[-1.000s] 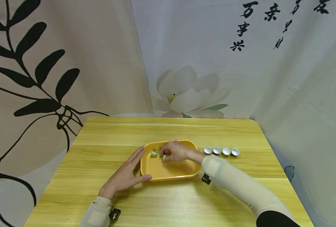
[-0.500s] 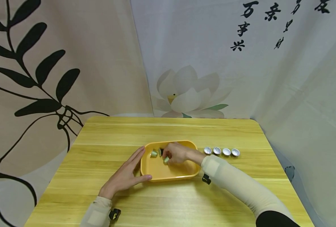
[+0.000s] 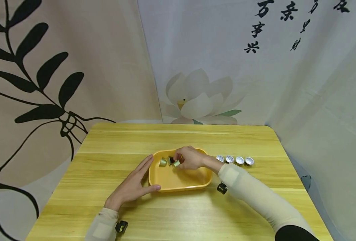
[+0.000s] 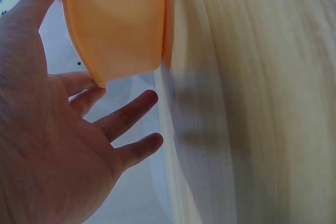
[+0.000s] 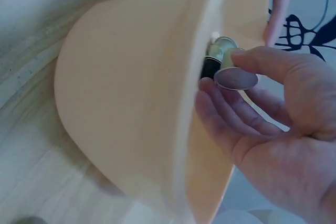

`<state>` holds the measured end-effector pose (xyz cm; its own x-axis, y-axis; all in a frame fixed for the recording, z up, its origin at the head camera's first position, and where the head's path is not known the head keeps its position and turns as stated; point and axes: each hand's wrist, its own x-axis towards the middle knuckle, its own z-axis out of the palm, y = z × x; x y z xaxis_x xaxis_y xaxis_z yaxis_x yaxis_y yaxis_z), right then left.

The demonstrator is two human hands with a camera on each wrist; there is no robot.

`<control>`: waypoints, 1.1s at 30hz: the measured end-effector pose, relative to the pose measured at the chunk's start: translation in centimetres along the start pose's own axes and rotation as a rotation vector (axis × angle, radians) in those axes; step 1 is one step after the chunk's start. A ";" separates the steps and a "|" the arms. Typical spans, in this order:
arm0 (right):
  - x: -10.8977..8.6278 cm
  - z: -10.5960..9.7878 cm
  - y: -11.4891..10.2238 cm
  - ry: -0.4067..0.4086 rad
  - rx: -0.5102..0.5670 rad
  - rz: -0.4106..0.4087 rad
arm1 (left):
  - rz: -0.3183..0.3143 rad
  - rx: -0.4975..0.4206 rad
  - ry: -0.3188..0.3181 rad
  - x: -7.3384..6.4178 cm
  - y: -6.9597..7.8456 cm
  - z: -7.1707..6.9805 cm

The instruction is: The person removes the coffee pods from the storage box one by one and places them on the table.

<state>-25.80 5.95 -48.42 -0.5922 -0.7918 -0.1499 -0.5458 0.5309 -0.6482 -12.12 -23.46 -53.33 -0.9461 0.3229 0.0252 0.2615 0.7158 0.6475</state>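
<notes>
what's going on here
A person's right hand pinches a small pale green cup-shaped pod in or just above a glossy yellow tray. The left hand touches the tray's left end. Another pale green pod and a dark one lie inside. Four round silver-topped pods sit lined up right of it on the wooden table.

Tray [image 3: 165,180] on desk [image 3: 120,144], midway left to right, set in from far edge. In tray, toward its far left corner: first capsule [image 3: 163,162], second capsule [image 3: 170,161] just right of it. Right of both: third capsule [image 3: 176,163], in right grip [image 3: 190,158]. Right wrist [image 3: 212,163] across tray's right rim. Left grip [image 3: 131,189] along tray's left side, from far left to near left corner. Outside tray, to the right: row of four capsules [image 3: 239,160], roughly parallel to far edge. Behind far edge: curtain [image 3: 114,67].
</notes>
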 end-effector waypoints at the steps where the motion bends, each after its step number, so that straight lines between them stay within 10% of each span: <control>1: -0.1 -0.2 0.0 0.012 0.019 -0.002 | 0.001 0.001 0.001 0.0 0.0 0.0; 33: -5.4 -1.2 -0.8 0.310 0.061 -0.067 | 0.004 0.007 0.004 -0.1 -0.3 0.1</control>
<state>-22.88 10.19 -46.15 -0.7135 -0.6898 0.1228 -0.5586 0.4542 -0.6941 -12.10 -23.58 -53.60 -0.9459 0.3231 0.0308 0.2664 0.7186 0.6424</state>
